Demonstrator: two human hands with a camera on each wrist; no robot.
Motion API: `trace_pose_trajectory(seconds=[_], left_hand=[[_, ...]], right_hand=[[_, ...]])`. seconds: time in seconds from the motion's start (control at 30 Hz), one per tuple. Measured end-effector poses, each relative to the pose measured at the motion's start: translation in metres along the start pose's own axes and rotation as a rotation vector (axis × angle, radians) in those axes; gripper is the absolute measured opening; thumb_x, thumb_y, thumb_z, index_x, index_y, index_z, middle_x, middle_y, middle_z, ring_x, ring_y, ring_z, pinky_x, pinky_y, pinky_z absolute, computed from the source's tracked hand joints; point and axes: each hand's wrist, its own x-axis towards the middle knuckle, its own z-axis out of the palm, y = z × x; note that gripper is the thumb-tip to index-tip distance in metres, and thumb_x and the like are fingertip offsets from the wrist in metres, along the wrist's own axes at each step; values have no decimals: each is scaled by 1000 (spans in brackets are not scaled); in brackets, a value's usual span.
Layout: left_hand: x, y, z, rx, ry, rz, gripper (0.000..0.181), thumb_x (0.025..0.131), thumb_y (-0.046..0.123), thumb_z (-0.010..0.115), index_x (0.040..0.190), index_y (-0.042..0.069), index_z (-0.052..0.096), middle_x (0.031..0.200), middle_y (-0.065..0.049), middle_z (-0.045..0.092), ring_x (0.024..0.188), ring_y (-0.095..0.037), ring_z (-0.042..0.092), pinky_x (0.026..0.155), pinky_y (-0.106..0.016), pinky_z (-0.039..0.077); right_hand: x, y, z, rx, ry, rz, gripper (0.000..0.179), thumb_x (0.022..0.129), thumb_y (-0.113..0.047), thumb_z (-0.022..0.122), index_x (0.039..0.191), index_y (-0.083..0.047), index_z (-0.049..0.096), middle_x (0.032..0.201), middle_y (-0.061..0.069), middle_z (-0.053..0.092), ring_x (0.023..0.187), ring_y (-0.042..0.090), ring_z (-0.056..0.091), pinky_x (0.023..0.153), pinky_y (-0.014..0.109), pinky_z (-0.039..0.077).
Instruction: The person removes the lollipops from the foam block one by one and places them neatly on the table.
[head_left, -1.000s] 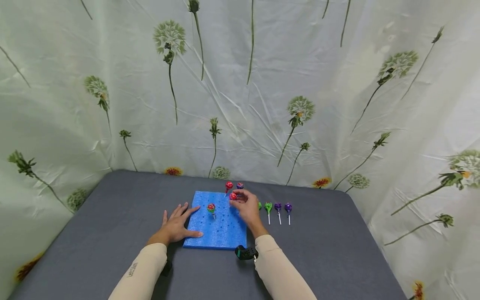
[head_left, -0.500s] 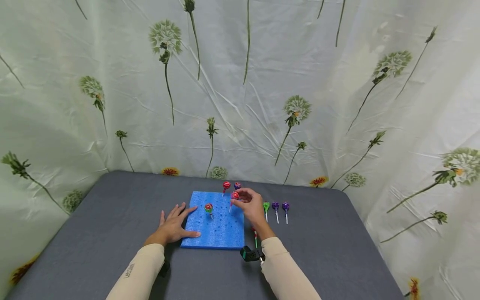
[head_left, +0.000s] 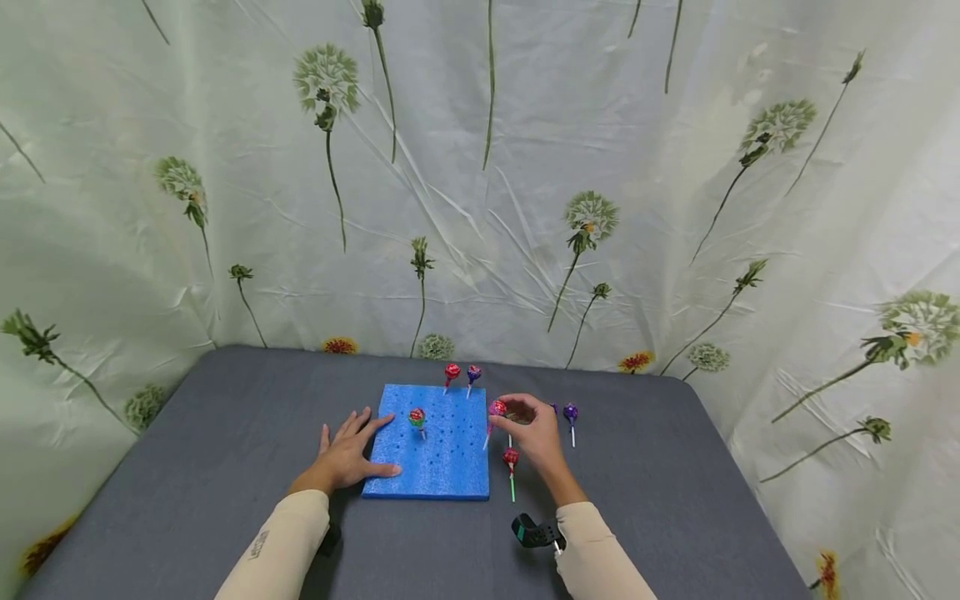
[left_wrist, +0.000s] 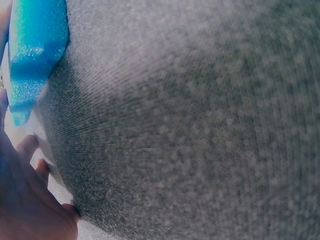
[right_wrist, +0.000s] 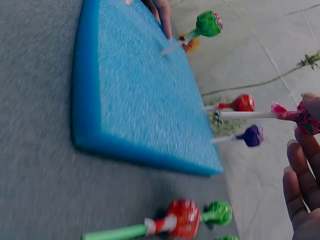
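My left hand (head_left: 345, 451) lies with fingers spread on the left edge of a blue foam board (head_left: 450, 479) dotted with small holes. Between thumb and fingertips, my right hand (head_left: 534, 429) pinches a pink-red lollipop (head_left: 497, 408) by its wrapped head, just past the board's right edge. Its white stick points down and slightly left. Three lollipops stand in the board: a green-and-red one (head_left: 417, 415) near the middle, a red one (head_left: 452, 372) and a purple one (head_left: 474, 372) at the back edge. The left wrist view shows the board's side and part of the left hand.
Right of the board, a red lollipop (head_left: 511, 457) with a green stick lies on the grey table (head_left: 637, 483). A purple lollipop (head_left: 572, 413) lies farther right, with others partly hidden by the right hand. Green heads (right_wrist: 218, 213) show in the right wrist view. A floral curtain (head_left: 480, 208) hangs behind.
My right hand has moved right and slightly toward me, carrying the pink-red lollipop from over the board to past its right edge. The left hand keeps its place on the board.
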Motion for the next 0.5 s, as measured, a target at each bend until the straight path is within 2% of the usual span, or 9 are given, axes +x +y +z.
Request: trace_pose_trajectory(seconds=[0.17,0.33,0.5], left_hand=[[0,0,0,-10,3,6,101,69,66,73,149,18,35,155,-28,19,142,-49,8,107,-70,-7],[2,-1,-1,-16,9,10,101,69,66,73,150,19,34,155,-27,18,143,-48,8,107,-70,-9],[2,-1,0,-8,-8,-3,102,69,68,72,150,19,34,155,-27,17,143,-48,7,107,-70,-8]], right_hand=[[-6,9,-14,-49,16,14,26,79,-14,81,102,-7,72,95,6,69,88,22,59,74,27,49],[-9,16,-24,-67,36,-7,27,78,-12,81,103,-5,73,97,9,69,91,30,61,77,33,50],[-16,23,-31,-80,51,2,25,78,-5,80,100,0,73,96,13,70,91,36,61,78,34,50]])
